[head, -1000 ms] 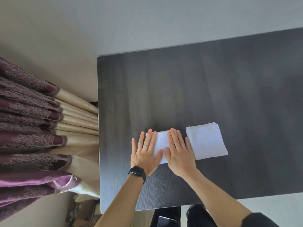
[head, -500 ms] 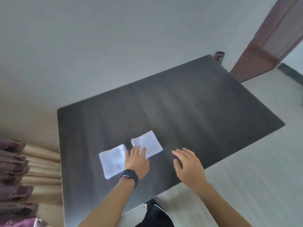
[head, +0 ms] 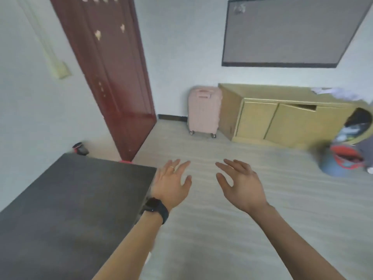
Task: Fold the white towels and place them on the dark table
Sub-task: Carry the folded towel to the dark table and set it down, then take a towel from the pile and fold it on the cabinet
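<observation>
My left hand [head: 171, 183] and right hand [head: 241, 185] hang over the floor [head: 242, 229], fingers spread, holding nothing. The dark table [head: 70, 199] lies beside my left wrist.

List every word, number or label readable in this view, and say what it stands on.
No text can be read.
pale marks on the red door: too blurred to read.
smartwatch screen: dark, no digits visible.
small item on the grey wall board: too blurred to read.
</observation>
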Demonstrator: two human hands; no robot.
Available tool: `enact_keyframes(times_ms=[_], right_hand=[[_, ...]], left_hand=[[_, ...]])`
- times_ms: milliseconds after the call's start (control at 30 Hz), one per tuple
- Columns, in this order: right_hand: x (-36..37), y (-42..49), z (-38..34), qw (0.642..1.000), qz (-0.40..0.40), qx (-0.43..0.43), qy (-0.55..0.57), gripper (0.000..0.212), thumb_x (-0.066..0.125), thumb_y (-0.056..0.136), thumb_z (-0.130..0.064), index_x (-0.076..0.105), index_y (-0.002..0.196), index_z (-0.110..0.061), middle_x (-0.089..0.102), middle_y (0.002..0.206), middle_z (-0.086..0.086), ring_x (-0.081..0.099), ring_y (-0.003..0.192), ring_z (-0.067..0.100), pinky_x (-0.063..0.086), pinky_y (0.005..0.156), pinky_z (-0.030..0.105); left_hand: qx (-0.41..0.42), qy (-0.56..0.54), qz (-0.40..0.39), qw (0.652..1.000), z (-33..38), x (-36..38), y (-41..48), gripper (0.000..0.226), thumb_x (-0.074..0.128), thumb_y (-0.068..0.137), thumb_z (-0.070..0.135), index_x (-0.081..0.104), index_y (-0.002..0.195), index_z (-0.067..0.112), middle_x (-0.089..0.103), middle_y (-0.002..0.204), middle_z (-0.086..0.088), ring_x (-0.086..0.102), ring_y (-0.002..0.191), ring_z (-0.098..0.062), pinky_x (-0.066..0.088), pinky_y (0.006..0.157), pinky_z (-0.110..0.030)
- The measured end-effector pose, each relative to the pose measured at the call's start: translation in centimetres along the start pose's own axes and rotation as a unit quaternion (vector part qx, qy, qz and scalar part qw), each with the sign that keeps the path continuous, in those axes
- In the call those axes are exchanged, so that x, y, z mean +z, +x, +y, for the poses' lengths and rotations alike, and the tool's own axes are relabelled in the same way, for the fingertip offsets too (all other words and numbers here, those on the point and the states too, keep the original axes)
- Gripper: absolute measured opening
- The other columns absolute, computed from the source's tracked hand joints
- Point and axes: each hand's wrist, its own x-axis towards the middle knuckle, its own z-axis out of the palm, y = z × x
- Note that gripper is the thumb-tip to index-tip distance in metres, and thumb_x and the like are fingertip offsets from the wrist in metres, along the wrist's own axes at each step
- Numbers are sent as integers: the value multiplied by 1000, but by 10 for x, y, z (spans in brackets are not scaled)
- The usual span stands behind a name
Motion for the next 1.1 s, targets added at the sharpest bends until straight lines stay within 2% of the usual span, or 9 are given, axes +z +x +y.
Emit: enact_keyframes(times_ms=[200,367,500,600,700,867,967,1100], right_hand=[[-95,47,110,988,135,73,-8,45,42,94,-54,59,133,-40,54,143,-13,40,135,17,46,101,45],[-147,93,193,972,199,115,-43,42,43,95,-56,57,132,-43,54,141,-11,45,127,21,49,95,48],[-179,144,257,960,222,157,-67,39,50,95,-55,56,133,-48,50,144,-14,42,129,21,47,99,45],[-196,186,306,953,233,174,-81,40,44,95,-58,56,132,-48,51,144,-13,43,128,23,44,102,45],[-208,223,358,948,234,204,-77,42,42,94,-61,55,132,-49,50,144,-15,41,131,22,48,98,49],[-219,282,448,938,253,220,-91,50,34,92,-67,55,133,-47,53,141,-15,46,129,24,49,97,49],[-229,325,502,937,253,221,-95,50,37,91,-62,54,135,-45,55,140,-13,47,126,22,50,96,45],[-246,389,586,939,260,209,-83,41,53,95,-46,54,136,-42,59,135,-16,49,124,17,52,88,37]], left_hand=[[151,-45,74,985,142,-1,121,52,38,89,51,57,134,33,55,140,-4,48,131,-26,39,105,-47],[216,-70,58,972,233,21,215,46,46,93,46,50,139,40,49,144,2,39,137,-19,35,107,-44],[258,-89,47,961,291,45,298,47,48,94,44,47,142,40,46,147,3,36,139,-18,32,111,-41],[279,-91,43,955,333,59,364,48,47,94,44,47,142,38,46,149,1,36,140,-20,31,113,-44],[293,-96,35,951,374,75,426,50,42,92,47,48,141,38,45,150,2,36,140,-20,31,113,-47],[321,-89,13,943,443,118,518,47,45,95,46,44,143,43,41,152,6,33,142,-17,27,115,-48],[327,-93,13,940,483,146,575,47,47,95,45,47,141,42,44,150,6,35,140,-16,28,115,-44],[332,-98,30,938,541,179,651,45,50,96,40,49,141,39,46,148,5,36,139,-17,27,116,-37]])
